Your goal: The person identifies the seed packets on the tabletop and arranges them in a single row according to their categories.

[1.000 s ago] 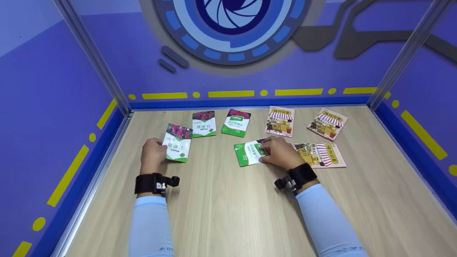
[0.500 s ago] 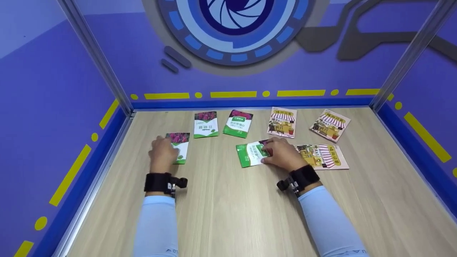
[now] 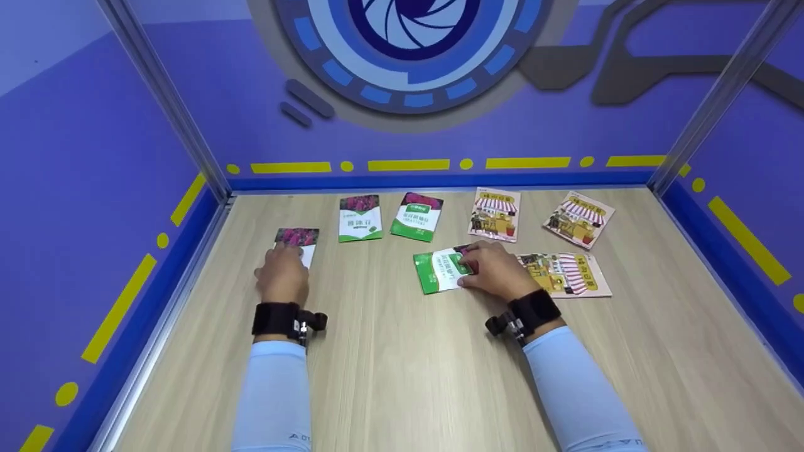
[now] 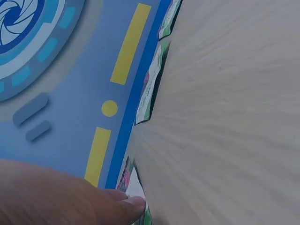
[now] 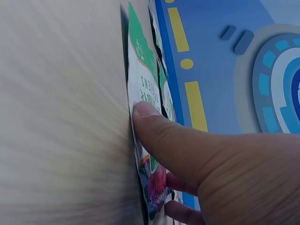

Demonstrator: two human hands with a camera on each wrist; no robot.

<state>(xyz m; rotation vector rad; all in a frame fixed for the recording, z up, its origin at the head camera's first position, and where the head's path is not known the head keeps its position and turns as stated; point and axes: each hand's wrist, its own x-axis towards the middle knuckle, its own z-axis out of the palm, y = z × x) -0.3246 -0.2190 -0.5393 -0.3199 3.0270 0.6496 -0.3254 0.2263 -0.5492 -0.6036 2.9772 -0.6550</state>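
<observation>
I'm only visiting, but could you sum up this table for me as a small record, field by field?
Left hand: holds the leftmost green packet
Right hand: holds the centre green packet
Back row, left to right: green packet, second green packet, pink packet, second pink packet
Beside right hand: third pink packet, turned sideways, partly hidden
Table: pale, wood-grained
Wrists: black strap on each
Wall: mostly blue, yellow dashes
Total: four green, three pink
</observation>
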